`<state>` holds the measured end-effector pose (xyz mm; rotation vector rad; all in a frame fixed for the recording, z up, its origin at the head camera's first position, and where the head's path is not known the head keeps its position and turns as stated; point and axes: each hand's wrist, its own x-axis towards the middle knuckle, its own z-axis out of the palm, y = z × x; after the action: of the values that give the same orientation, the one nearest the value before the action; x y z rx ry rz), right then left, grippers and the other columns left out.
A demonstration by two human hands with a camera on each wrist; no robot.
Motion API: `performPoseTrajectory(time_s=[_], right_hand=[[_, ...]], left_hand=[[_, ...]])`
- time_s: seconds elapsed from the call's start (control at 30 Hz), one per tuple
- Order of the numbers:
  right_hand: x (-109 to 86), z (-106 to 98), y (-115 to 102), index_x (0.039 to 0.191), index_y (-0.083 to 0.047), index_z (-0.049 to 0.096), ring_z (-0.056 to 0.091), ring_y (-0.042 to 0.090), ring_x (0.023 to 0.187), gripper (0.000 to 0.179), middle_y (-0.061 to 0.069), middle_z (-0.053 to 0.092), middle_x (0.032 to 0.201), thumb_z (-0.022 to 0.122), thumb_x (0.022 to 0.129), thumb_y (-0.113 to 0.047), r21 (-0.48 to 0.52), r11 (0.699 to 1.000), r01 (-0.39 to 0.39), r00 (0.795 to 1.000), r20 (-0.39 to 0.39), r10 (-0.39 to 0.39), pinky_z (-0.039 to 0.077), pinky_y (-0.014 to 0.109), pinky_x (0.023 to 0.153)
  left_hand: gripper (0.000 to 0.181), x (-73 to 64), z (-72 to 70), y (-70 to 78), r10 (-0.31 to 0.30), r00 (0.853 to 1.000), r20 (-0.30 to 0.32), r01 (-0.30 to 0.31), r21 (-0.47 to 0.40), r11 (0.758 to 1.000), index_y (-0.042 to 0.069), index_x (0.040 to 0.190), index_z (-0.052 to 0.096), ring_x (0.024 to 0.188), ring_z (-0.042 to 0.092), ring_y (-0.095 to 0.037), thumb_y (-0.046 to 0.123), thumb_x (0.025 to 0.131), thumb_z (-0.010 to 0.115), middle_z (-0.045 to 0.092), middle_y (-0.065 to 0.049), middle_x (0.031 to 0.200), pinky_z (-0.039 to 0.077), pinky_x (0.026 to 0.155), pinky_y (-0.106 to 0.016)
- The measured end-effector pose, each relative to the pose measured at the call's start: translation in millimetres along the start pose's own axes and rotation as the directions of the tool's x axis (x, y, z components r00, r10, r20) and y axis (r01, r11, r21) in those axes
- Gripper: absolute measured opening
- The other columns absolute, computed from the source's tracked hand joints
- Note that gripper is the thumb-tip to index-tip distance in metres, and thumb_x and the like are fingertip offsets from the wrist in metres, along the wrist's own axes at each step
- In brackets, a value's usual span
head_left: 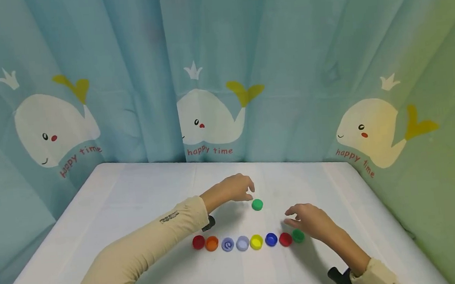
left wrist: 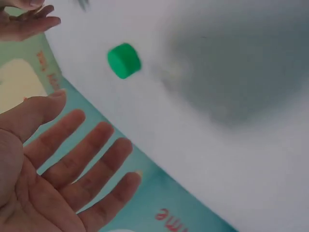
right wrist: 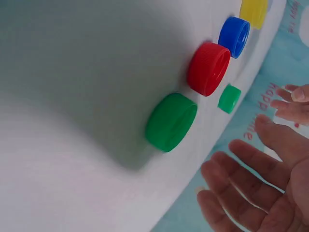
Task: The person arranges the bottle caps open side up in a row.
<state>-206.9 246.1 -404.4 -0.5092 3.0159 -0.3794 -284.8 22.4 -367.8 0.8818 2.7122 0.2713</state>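
Note:
A lone green bottle cap (head_left: 257, 204) lies on the white table, behind a row of caps. Just to its left hovers my left hand (head_left: 235, 188), fingers loosely bent and nothing in them; the left wrist view shows the cap (left wrist: 124, 61) apart from the fingertips. My right hand (head_left: 311, 221) is held above the row's right end, also holding nothing. Nearest to it are a green cap (head_left: 298, 236) and a red cap (head_left: 285, 239), both hollow side up. In the right wrist view a gap separates that green cap (right wrist: 171, 122) from the relaxed fingers.
Leftward the row continues with a blue cap (head_left: 271, 239), a yellow cap (head_left: 256, 242), two lavender caps (head_left: 242, 243), an orange cap (head_left: 212, 243) and a red cap (head_left: 198, 242). A whale-print curtain (head_left: 293, 65) hangs behind the white table (head_left: 143, 188).

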Motion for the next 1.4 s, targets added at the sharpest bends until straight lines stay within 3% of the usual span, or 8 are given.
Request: performPoseTrajectory(time_s=[0.23, 0.4, 0.57, 0.73, 0.97, 1.2, 1.4], right_hand=[[45.8, 6, -6, 0.102, -0.007, 0.071, 0.063, 0.018, 0.081, 0.023, 0.002, 0.068, 0.089, 0.075, 0.081, -0.015, 0.079, 0.997, 0.002, 0.997, 0.073, -0.007, 0.053, 0.032, 0.072], [67.5, 18, -12, 0.109, 0.000, 0.066, 0.062, 0.019, 0.081, 0.032, 0.006, 0.067, 0.090, 0.075, 0.080, -0.009, 0.150, 0.988, 0.043, 0.993, 0.102, -0.059, 0.053, 0.033, 0.075], [76.8, 26, -20, 0.111, 0.008, 0.061, 0.062, 0.019, 0.079, 0.041, 0.010, 0.067, 0.088, 0.078, 0.076, -0.006, 0.170, 0.982, 0.082, 0.992, 0.080, -0.097, 0.052, 0.032, 0.074], [84.3, 30, -29, 0.101, 0.006, 0.066, 0.060, 0.017, 0.077, 0.033, 0.006, 0.065, 0.082, 0.079, 0.073, -0.005, 0.158, 0.986, 0.062, 0.994, 0.074, -0.075, 0.051, 0.029, 0.073], [85.4, 33, -20, 0.094, 0.002, 0.065, 0.057, 0.015, 0.074, 0.025, 0.004, 0.063, 0.081, 0.078, 0.076, -0.010, 0.174, 0.973, 0.149, 0.987, 0.032, -0.157, 0.049, 0.027, 0.068], [79.1, 30, -16, 0.098, 0.001, 0.059, 0.062, 0.015, 0.075, 0.028, 0.004, 0.065, 0.084, 0.076, 0.079, -0.011, 0.280, 0.933, 0.227, 0.971, 0.013, -0.240, 0.050, 0.023, 0.066], [72.9, 26, -20, 0.100, 0.000, 0.054, 0.060, 0.012, 0.071, 0.033, 0.004, 0.063, 0.086, 0.076, 0.080, -0.016, 0.415, 0.889, 0.193, 0.979, -0.019, -0.204, 0.050, 0.023, 0.061]], left_hand=[[0.030, 14.3, 13.9, -13.4, -0.046, 0.998, 0.039, 0.052, -0.161, 0.986, 0.009, 0.114, 0.067, 0.086, 0.060, -0.012, 0.024, 0.088, 0.068, 0.062, -0.006, 0.117, 0.049, 0.079, -0.027], [0.032, 22.9, 25.3, -16.4, -0.062, 0.997, 0.055, 0.072, -0.206, 0.976, 0.007, 0.115, 0.066, 0.077, 0.059, -0.009, 0.022, 0.087, 0.069, 0.063, -0.005, 0.113, 0.049, 0.076, -0.024], [0.035, 27.7, 32.9, -12.0, -0.050, 0.995, 0.089, 0.069, -0.220, 0.973, 0.002, 0.115, 0.064, 0.065, 0.059, -0.009, 0.021, 0.087, 0.069, 0.065, -0.005, 0.097, 0.048, 0.064, -0.022], [0.032, 28.9, 39.2, -8.9, -0.039, 0.995, 0.095, 0.057, -0.201, 0.978, 0.000, 0.113, 0.063, 0.063, 0.056, -0.010, 0.020, 0.088, 0.068, 0.063, -0.002, 0.084, 0.046, 0.061, -0.021], [0.031, 29.5, 41.1, -13.7, -0.007, 0.997, 0.076, 0.024, -0.225, 0.974, 0.001, 0.111, 0.065, 0.069, 0.057, -0.008, 0.023, 0.090, 0.065, 0.065, -0.003, 0.092, 0.047, 0.066, -0.021], [0.024, 21.6, 39.3, -22.6, 0.025, 0.999, 0.040, -0.007, -0.397, 0.918, 0.002, 0.108, 0.064, 0.071, 0.065, -0.014, 0.021, 0.092, 0.063, 0.065, -0.005, 0.092, 0.048, 0.064, -0.022], [0.021, 8.6, 37.0, -24.9, 0.064, 0.997, -0.051, -0.080, -0.487, 0.870, 0.002, 0.106, 0.060, 0.072, 0.065, -0.021, 0.018, 0.092, 0.062, 0.066, -0.006, 0.084, 0.048, 0.059, -0.024]])
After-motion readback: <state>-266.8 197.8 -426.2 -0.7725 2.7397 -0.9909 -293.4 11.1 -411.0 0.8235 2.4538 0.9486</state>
